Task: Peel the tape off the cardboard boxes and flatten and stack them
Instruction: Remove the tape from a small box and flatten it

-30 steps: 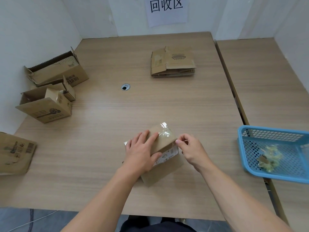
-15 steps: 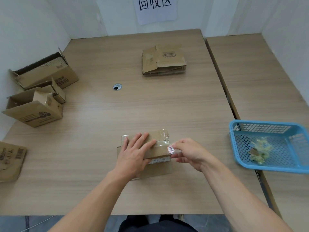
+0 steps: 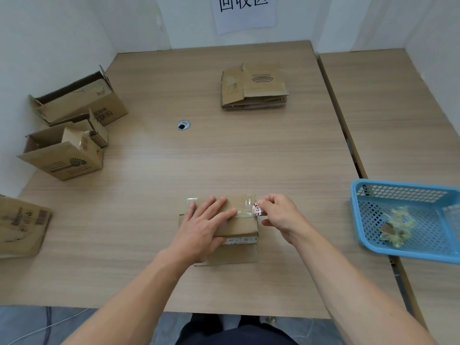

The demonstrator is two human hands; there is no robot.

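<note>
A small taped cardboard box [image 3: 242, 226] sits on the wooden table [image 3: 224, 158] near its front edge. My left hand [image 3: 204, 224] lies flat on the box top with straight fingers and presses it down. My right hand [image 3: 278, 215] is at the box's right end and pinches the loose end of the clear tape [image 3: 256, 209] between thumb and forefinger. The tape strip still runs across the box top. A stack of flattened boxes [image 3: 254, 87] lies at the far middle of the table.
Three open cardboard boxes stand along the left: one [image 3: 79, 103] at the back, one [image 3: 64, 155] in front of it, one [image 3: 22, 225] at the left edge. A blue basket [image 3: 403, 192] with crumpled tape sits at the right. A cable hole [image 3: 183, 125] is mid-table.
The box has been turned square to me. My right hand has lifted the tape end off the box's right end and drawn it a little to the right. My left hand stays on top.
</note>
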